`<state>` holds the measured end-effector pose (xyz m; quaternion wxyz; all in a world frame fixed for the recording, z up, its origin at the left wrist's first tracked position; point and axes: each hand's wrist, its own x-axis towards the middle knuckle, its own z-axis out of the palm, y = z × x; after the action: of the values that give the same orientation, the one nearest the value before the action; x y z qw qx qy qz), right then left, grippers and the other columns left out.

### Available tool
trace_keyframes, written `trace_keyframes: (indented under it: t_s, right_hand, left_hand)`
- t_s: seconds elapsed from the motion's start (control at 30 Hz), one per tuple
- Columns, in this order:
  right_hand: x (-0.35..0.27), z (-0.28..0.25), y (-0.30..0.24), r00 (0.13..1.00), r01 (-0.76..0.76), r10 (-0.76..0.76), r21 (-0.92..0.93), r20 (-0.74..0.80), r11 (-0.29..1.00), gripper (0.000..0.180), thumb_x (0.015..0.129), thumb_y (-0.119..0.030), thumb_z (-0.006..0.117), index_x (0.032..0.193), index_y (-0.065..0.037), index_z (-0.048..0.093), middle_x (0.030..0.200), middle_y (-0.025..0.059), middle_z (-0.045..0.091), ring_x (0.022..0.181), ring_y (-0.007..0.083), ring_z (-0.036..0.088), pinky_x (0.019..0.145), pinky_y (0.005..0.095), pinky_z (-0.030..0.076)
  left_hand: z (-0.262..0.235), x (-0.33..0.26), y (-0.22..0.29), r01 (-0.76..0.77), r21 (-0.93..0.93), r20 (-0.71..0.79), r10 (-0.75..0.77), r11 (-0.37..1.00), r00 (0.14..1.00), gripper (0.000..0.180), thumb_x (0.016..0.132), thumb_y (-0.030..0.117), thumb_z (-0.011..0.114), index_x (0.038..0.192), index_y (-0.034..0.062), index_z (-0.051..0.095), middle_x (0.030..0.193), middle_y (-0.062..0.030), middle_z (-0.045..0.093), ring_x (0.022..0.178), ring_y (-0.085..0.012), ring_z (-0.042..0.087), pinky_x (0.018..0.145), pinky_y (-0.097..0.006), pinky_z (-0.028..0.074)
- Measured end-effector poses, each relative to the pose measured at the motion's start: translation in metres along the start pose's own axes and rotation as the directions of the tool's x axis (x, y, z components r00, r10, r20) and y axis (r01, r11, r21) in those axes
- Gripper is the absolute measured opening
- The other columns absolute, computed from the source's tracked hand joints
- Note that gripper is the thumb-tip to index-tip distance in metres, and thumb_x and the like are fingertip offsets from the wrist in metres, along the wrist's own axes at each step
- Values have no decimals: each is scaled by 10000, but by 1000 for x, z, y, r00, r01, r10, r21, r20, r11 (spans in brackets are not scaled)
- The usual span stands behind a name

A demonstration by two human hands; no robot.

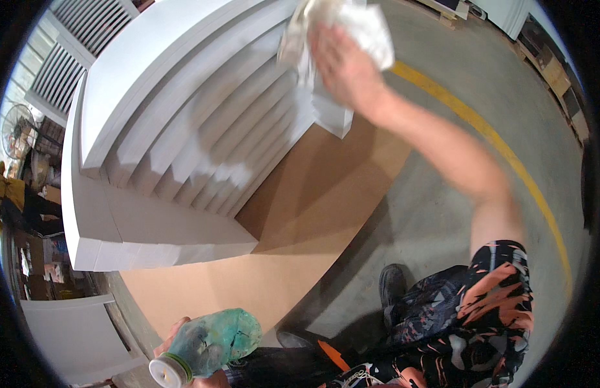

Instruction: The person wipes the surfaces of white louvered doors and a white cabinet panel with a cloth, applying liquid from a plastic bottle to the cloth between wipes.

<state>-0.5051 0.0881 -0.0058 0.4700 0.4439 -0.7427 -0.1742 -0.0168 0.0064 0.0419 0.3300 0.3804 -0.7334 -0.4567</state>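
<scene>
Right hand (342,68) presses a white cloth (361,26) flat on the white louvred panel's (183,129) far corner; left hand (177,336) grips a green bottle (213,346); even strokes along slats would suit.

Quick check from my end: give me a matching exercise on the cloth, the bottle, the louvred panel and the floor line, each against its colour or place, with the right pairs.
Things:
1. cloth
2. bottle
3. louvred panel
4. floor line

Colour or place:
A. yellow, running across the concrete
B. white, slatted, lying on a brown board
C. greenish with a white cap, held in the left hand
D. white, crumpled, pressed on the slats under the right hand

Pairs: 1-D, 2-C, 3-B, 4-A
</scene>
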Motion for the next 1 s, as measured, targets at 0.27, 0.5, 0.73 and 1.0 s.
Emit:
trace_keyframes:
  t_s: [0.27, 0.5, 0.73, 1.0]
  right_hand:
    - [-69, 43, -23, 933, -126, 336, 759, -128, 639, 263, 965, -239, 495, 1114, -64, 622, 1084, 123, 646, 1060, 261, 598, 902, 377, 495]
    - [-7, 27, 35, 813, -235, 474, 555, -338, 798, 444, 777, -143, 606, 1203, -23, 572, 1221, 228, 550, 1061, 372, 586, 878, 428, 520]
    - [-134, 82, -82, 947, -143, 321, 869, -20, 474, 396, 839, -153, 601, 1229, -88, 572, 1265, 136, 568, 1191, 326, 524, 1008, 445, 412]
    - [8, 37, -3, 781, -232, 587, 775, -211, 587, 362, 765, -144, 619, 1107, -25, 616, 1093, 203, 598, 1114, 412, 504, 900, 507, 427]
  left_hand:
    - [-20, 7, -38, 338, -338, 29, -349, 878, 937, 158, 821, 77, 634, 909, -23, 548, 889, -137, 600, 795, -248, 633, 699, -378, 559]
    - [4, 2, -30, -112, -26, -140, 107, 993, 984, 507, 715, 53, 688, 1158, -158, 560, 1094, -243, 644, 938, -312, 667, 850, -450, 558]
    - [10, 0, -24, -198, 35, -150, 201, 979, 968, 511, 738, 135, 719, 1143, -142, 578, 1066, -226, 652, 934, -299, 667, 840, -440, 564]
    - [21, -2, -18, -103, 107, -128, 116, 989, 985, 493, 711, 98, 680, 1129, -146, 585, 1067, -227, 654, 941, -292, 664, 843, -423, 550]
